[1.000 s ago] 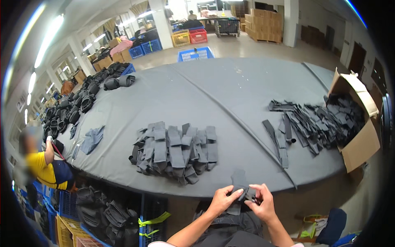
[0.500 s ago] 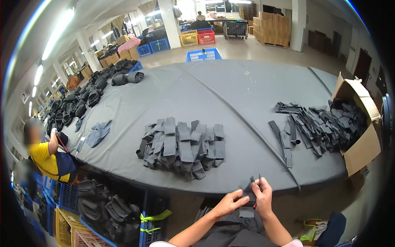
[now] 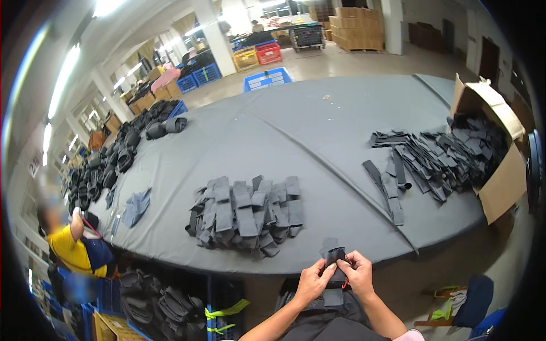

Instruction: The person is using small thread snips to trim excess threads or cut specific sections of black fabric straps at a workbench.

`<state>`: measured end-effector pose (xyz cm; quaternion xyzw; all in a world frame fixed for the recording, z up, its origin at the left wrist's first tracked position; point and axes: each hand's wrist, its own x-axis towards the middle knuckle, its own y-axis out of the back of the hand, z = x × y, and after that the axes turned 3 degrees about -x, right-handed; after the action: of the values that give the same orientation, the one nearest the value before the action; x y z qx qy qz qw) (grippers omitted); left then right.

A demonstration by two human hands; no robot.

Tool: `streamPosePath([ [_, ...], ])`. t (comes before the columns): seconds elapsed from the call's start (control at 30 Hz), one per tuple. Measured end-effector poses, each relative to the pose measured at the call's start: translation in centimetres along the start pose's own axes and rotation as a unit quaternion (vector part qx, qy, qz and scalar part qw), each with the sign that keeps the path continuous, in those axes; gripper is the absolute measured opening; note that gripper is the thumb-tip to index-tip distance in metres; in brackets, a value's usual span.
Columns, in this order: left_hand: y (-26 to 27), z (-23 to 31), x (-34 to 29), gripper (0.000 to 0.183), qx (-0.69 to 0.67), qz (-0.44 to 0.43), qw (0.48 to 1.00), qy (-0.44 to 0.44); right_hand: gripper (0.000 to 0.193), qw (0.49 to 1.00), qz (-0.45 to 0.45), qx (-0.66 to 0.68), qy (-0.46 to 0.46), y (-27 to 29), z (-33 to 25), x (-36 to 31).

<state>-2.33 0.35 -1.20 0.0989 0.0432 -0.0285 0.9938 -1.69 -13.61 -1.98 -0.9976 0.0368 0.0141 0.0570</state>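
Pinching dark strap (image 3: pixel 334 257) between both hands near table (image 3: pixel 318 131) edge: left hand (image 3: pixel 311 282) fingers closed on strap's left side, right hand (image 3: pixel 357 274) fingers closed on right. Folded pile (image 3: pixel 247 216) just beyond, left. Loose strips (image 3: pixel 421 159) far right, spilling from box (image 3: pixel 500 176). Person in yellow (image 3: pixel 71 250) far left.

Both hands met just beyond the near edge of the grey table (image 3: pixel 341 113), the left hand (image 3: pixel 311 282) and the right hand (image 3: pixel 358 275) pinching one small dark fabric piece (image 3: pixel 333 257) between their fingertips. Just beyond them lay a heap of folded grey pieces (image 3: pixel 247 216). At far right, dark strips (image 3: pixel 426 162) spilled from a tipped cardboard box (image 3: pixel 500 176).
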Motion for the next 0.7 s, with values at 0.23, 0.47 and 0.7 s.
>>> streamPosePath([
  [0.23,-1.4,-1.7,1.9,0.034,0.013,-0.093,0.995,0.022,0.022,0.989,0.033,0.125,-0.077,2.3,1.9,1.0],
  [0.47,-6.1,1.3,3.5,0.029,-0.117,-0.089,0.978,0.145,0.022,0.989,0.061,0.117,-0.072,5.5,3.0,2.1],
  [0.7,-7.5,0.1,3.6,0.035,-0.094,-0.055,0.986,0.129,0.012,0.989,0.124,0.081,0.006,7.6,2.3,1.4],
])
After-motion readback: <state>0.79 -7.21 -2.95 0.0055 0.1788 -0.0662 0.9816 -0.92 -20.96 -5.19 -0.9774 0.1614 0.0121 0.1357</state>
